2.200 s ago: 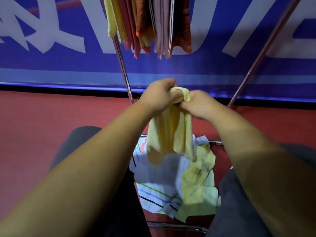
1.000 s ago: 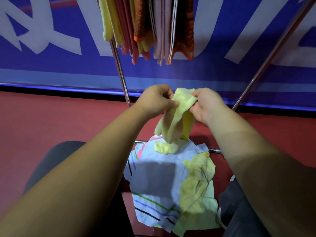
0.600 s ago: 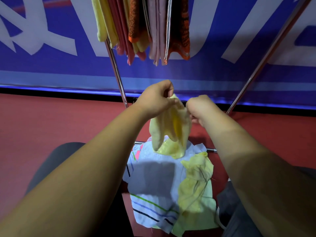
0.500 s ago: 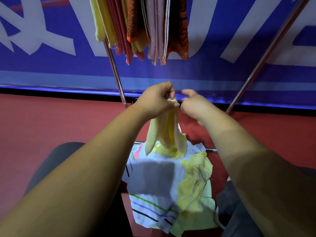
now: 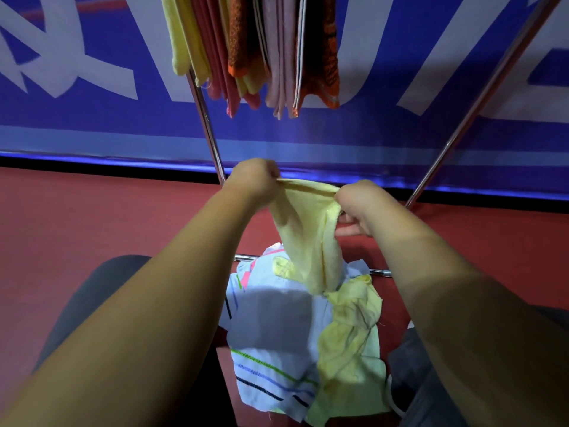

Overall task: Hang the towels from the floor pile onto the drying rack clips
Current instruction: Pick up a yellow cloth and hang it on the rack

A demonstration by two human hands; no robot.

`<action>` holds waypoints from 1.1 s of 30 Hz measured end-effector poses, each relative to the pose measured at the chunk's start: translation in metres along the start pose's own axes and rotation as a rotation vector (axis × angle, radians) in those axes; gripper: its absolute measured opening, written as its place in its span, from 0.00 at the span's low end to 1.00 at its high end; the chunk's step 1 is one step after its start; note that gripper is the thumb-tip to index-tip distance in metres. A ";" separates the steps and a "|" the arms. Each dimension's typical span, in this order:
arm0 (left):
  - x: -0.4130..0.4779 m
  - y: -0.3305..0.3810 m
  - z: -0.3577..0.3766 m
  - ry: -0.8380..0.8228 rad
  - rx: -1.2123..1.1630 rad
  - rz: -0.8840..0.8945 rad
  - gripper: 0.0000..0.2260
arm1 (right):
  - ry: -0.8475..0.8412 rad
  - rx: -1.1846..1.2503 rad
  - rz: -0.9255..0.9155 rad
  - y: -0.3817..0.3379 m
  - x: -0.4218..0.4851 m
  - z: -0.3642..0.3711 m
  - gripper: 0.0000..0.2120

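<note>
A pale yellow towel hangs stretched between my two hands above the floor pile. My left hand pinches its upper left edge and my right hand grips its upper right edge. Below lie a white towel with coloured stripes and a crumpled light yellow towel on the red floor. Several towels in yellow, pink and orange hang from the drying rack at the top; the clips are out of frame.
Two slanted metal rack legs rise left and right of my hands, joined by a low crossbar. A blue banner wall stands behind. My dark-trousered knees flank the pile.
My hands have moved apart and spread the yellow towel's top edge wide. My right hand, which had briefly let go, holds the towel again.
</note>
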State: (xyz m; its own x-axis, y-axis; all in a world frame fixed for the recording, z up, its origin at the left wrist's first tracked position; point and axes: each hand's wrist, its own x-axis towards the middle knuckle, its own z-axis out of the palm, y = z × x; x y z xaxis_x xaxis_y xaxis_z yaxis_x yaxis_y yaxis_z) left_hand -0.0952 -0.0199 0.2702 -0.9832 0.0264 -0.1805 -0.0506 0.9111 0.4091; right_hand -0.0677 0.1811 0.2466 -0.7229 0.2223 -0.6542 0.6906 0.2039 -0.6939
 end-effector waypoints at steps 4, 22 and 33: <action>-0.007 0.012 -0.004 -0.006 -0.642 0.041 0.05 | -0.015 -0.121 0.004 0.000 -0.006 0.000 0.13; -0.008 0.018 -0.005 -0.009 -0.822 0.138 0.05 | -0.056 -0.142 -0.534 -0.009 -0.019 0.009 0.14; -0.010 0.020 -0.002 -0.157 -0.684 0.198 0.21 | 0.381 0.199 -0.552 -0.016 -0.003 -0.013 0.09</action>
State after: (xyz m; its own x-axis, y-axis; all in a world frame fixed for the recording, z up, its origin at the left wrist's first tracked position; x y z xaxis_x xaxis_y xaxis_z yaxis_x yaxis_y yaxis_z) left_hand -0.0869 -0.0032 0.2819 -0.9510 0.2701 -0.1504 -0.0230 0.4233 0.9057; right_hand -0.0761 0.1899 0.2641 -0.8842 0.4626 -0.0643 0.1810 0.2127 -0.9602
